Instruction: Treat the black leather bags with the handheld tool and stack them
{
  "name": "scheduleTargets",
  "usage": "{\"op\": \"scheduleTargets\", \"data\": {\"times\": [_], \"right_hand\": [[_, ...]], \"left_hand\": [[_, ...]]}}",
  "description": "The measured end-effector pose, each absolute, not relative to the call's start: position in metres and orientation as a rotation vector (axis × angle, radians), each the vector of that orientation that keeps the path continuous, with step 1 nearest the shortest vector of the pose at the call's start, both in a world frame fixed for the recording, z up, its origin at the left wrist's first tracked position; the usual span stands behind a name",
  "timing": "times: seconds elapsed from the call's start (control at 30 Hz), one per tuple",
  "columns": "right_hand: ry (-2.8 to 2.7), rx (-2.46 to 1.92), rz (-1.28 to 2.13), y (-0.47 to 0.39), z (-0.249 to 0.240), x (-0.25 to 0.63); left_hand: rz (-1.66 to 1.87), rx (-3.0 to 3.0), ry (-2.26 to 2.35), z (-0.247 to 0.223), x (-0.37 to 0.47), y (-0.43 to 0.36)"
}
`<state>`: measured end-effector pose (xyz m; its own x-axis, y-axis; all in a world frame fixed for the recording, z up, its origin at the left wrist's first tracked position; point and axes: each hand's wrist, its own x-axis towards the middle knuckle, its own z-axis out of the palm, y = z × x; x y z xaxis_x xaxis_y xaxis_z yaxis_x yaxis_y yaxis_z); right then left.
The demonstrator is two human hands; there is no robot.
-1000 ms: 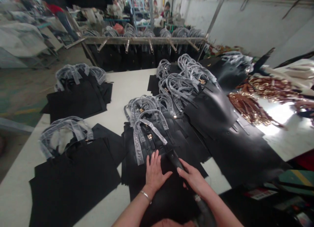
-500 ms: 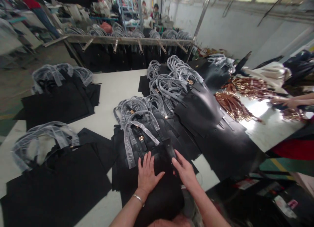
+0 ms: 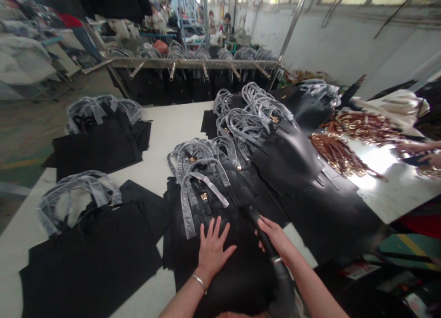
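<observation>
My left hand (image 3: pixel 214 249) lies flat with fingers spread on a black leather bag panel (image 3: pixel 234 272), just below a gold buckle (image 3: pixel 204 196). A bracelet is on that wrist. My right hand (image 3: pixel 274 235) is closed around a long black strap (image 3: pixel 263 228), which has a shiny metal band and runs down towards my body. The strap's far end rests near the upper part of the panel. Above my left hand, plastic-wrapped handles (image 3: pixel 188 208) arch over a stack of black bag pieces.
More black bag pieces with wrapped handles (image 3: pixel 81 194) lie on the white table (image 3: pixel 161 120) at left. To the right are a large black leather piece (image 3: pixel 330 212) and brown straps with gold fittings (image 3: pixel 334 153). Another person's hands (image 3: pixel 427 153) work at the far right. A metal rack (image 3: pixel 193 63) stands behind.
My right hand has moved right and slightly down, and more of the strap it holds now shows. The left hand stays flat on the panel. The whole view has shifted a little.
</observation>
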<state>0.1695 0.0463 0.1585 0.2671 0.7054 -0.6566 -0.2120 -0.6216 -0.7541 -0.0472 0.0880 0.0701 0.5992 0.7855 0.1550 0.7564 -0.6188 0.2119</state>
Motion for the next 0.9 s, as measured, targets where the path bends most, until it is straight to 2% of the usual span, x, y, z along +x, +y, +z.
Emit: {"op": "scheduleTargets", "data": {"times": [0.27,0.47,0.67,0.8,0.9], "right_hand": [[-0.437,-1.729,1.491,0.040,0.160,0.172],[-0.475,-1.731,1.196,0.058,0.173,0.180],[-0.333,-1.807,1.078,-0.037,0.197,0.213],[-0.091,-1.891,1.155,-0.105,0.177,0.211],[-0.033,-1.892,1.180,-0.131,0.157,0.199]], "left_hand": [[0.367,2.688,1.293,0.067,-0.048,0.089],[0.360,2.685,1.299,0.065,-0.045,0.088],[0.353,2.670,1.301,0.063,-0.047,0.088],[0.415,2.727,1.208,0.060,-0.043,0.083],[0.425,2.833,0.822,0.060,-0.026,0.073]]}}
